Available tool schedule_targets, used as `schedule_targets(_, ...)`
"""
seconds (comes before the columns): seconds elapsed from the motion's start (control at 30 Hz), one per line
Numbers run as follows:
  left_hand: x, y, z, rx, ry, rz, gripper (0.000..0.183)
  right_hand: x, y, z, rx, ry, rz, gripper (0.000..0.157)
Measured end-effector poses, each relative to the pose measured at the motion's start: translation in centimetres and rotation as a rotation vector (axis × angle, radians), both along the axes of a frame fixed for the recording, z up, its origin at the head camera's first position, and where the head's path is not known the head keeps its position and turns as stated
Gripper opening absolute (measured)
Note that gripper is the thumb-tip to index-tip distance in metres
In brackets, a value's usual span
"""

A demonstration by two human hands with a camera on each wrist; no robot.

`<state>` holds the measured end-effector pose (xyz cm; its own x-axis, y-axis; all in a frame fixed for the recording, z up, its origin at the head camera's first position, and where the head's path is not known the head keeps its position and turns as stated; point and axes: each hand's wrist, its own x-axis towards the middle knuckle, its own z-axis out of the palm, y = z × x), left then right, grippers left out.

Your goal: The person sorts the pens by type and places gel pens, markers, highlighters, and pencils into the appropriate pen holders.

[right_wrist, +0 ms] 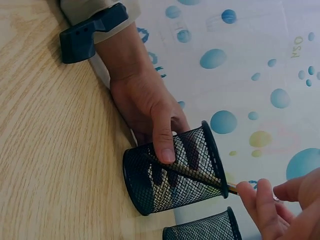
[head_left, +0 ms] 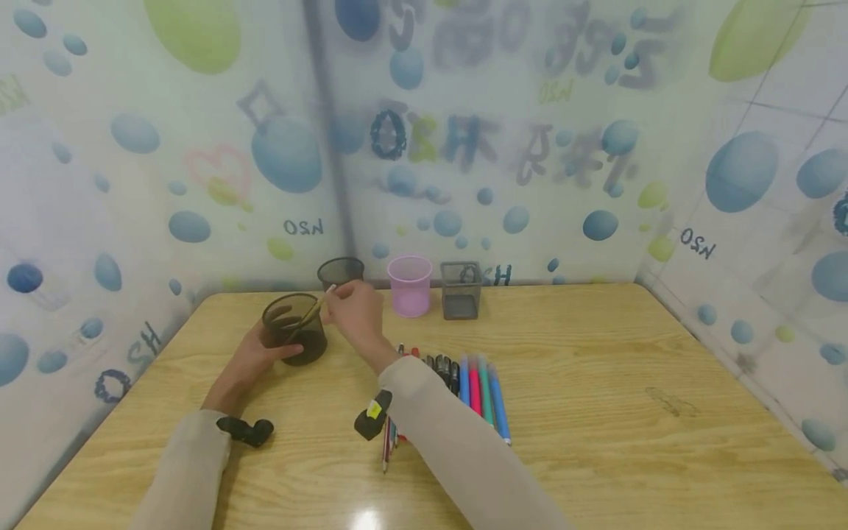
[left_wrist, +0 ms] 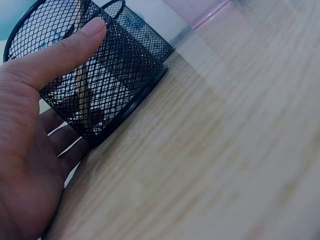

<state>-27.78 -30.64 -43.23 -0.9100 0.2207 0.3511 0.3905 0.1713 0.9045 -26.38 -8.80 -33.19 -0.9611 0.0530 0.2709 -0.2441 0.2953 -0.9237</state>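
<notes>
My left hand [head_left: 255, 355] grips a round black mesh pen cup [head_left: 310, 349] on the table's left side. In the left wrist view, the thumb lies across the mesh and the other fingers reach round the far side. My right hand [head_left: 361, 313] is above the cup's rim, pinching the upper end of a yellow pencil [head_left: 310, 312]. The pencil slants down inside the cup, and its lower part shows through the mesh in the right wrist view, where the cup [right_wrist: 187, 172] appears sideways.
Behind stand another black mesh cup [head_left: 341, 269], a pink cup [head_left: 411, 291] and a square dark mesh holder [head_left: 461, 291]. Coloured markers [head_left: 486, 394], black pens [head_left: 447, 368] and pencils [head_left: 386, 453] lie mid-table, partly hidden by the right forearm. A patterned curtain [head_left: 464, 184] borders the table.
</notes>
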Motion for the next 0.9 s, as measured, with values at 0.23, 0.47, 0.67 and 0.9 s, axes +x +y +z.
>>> schedule_targets(0.23,0.2,0.1,0.3,0.026,0.003,-0.017,0.074,0.6,1.3,-0.2,-0.281,-0.034,0.132,0.008)
schedule_targets(0.47,0.4,-0.2,0.2,0.012,0.009,-0.011,0.075,1.5,3.3,-0.5,-0.291,-0.025,0.142,0.011)
schedule_targets(0.67,0.4,-0.2,0.0,-0.001,-0.004,-0.001,0.075,2.3,5.0,-1.3,-0.218,-0.026,0.144,0.014)
schedule_targets(0.9,0.2,0.0,0.1,-0.025,-0.001,0.016,0.077,3.1,7.0,-2.9,-0.171,0.048,0.105,0.015)
